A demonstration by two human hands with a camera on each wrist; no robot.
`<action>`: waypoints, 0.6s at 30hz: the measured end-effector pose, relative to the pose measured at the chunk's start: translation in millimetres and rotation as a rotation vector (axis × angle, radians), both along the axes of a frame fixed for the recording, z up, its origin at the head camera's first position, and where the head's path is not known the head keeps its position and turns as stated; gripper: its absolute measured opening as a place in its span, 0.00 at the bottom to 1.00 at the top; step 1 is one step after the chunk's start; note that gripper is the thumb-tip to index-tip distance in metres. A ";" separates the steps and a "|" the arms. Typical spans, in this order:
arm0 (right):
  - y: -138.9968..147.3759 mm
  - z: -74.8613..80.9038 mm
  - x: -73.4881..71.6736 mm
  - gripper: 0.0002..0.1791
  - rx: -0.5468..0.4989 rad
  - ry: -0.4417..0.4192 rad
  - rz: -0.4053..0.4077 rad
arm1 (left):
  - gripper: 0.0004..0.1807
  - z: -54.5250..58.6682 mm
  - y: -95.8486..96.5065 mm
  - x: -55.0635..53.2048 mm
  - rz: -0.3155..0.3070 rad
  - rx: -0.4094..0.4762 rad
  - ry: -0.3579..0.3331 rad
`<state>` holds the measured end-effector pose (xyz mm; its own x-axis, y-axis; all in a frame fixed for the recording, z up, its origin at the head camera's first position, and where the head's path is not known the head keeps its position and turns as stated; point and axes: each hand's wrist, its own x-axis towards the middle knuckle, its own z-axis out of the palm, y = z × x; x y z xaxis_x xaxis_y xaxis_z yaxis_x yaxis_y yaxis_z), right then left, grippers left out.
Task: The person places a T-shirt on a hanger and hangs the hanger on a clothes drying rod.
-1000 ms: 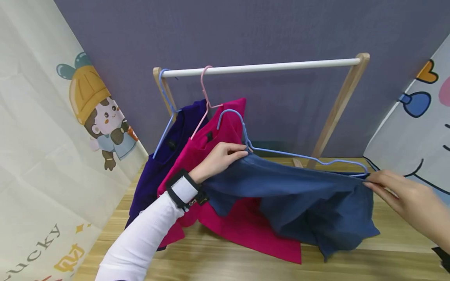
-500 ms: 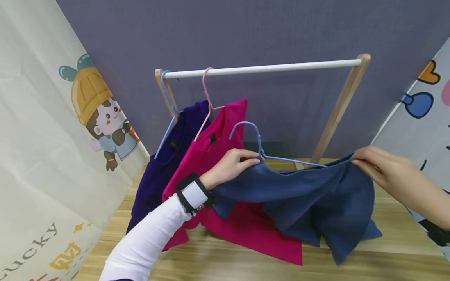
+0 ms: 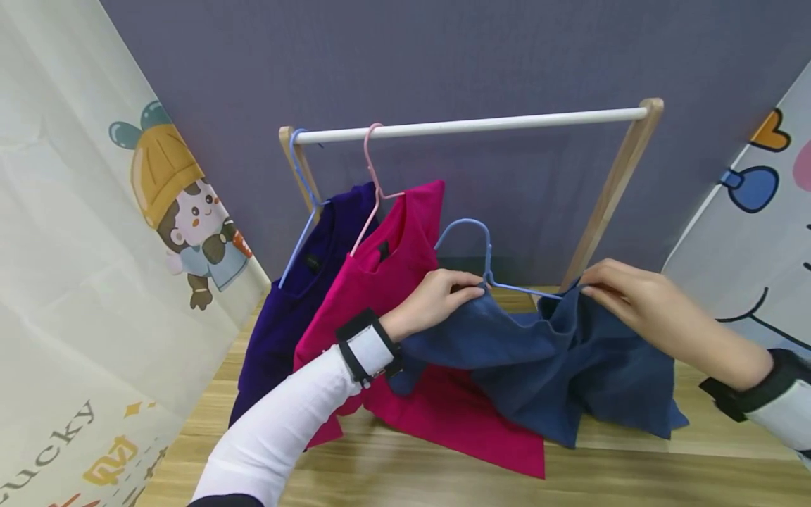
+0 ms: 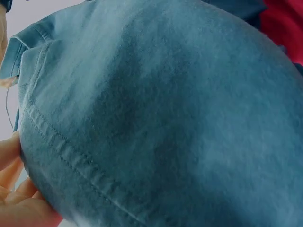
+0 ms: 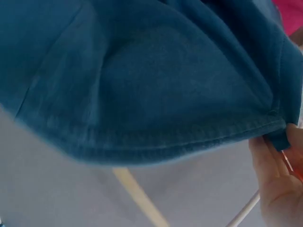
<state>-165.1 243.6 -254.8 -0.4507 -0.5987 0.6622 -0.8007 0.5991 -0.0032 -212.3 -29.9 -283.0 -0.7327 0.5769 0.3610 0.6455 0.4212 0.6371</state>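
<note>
In the head view, my left hand [image 3: 437, 299] pinches the top edge of a dark blue garment [image 3: 526, 373] together with the neck of a light blue clothes hanger [image 3: 489, 246]. The hanger's hook points up and to the left. Its right arm runs into the garment's opening, so the far end is hidden. My right hand [image 3: 633, 299] pinches the garment's edge to the right, where the cloth bunches up. Stitched seams of the garment [image 4: 156, 113] fill the left wrist view. In the right wrist view, fingers [image 5: 270, 175] grip a hemmed corner.
Behind stands a garment rack with a white rail [image 3: 469, 127] and wooden legs [image 3: 611, 197]. A pink hanger [image 3: 370, 162] with a magenta top [image 3: 355, 296] and a blue hanger [image 3: 298, 169] with a purple top [image 3: 272, 352] hang at its left. Below lies a wooden tabletop [image 3: 608, 479].
My right hand has moved left along with the garment's edge, and the cloth has gathered over the hanger's right end. My left hand and the hanger have shifted slightly right and down.
</note>
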 end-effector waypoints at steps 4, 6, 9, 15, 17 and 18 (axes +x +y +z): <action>-9.1 -3.7 -0.8 0.09 0.007 -0.059 0.019 | 0.13 0.5 3.8 0.2 0.003 0.010 0.003; -13.0 -7.8 -2.6 0.12 -0.002 -0.078 0.041 | 0.13 0.7 5.3 0.7 0.004 0.020 0.000; -17.7 -15.3 -3.1 0.19 -0.027 -0.148 0.023 | 0.13 0.8 6.8 1.6 0.012 0.034 -0.002; -23.9 -23.1 2.1 0.16 -0.064 -0.381 -0.166 | 0.13 1.0 9.2 2.3 0.018 0.020 -0.003; -23.4 -23.8 2.5 0.10 -0.052 -0.407 -0.223 | 0.13 1.1 8.9 2.2 0.020 0.002 -0.014; -22.7 -24.2 2.5 0.09 -0.054 -0.404 -0.240 | 0.13 1.3 8.3 2.1 0.021 -0.006 -0.019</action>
<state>-162.6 220.9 -278.9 -0.7998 -0.4159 0.4329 -0.5681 0.7572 -0.3222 -210.1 -21.5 -281.8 -0.7512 0.5636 0.3436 0.6246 0.4384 0.6463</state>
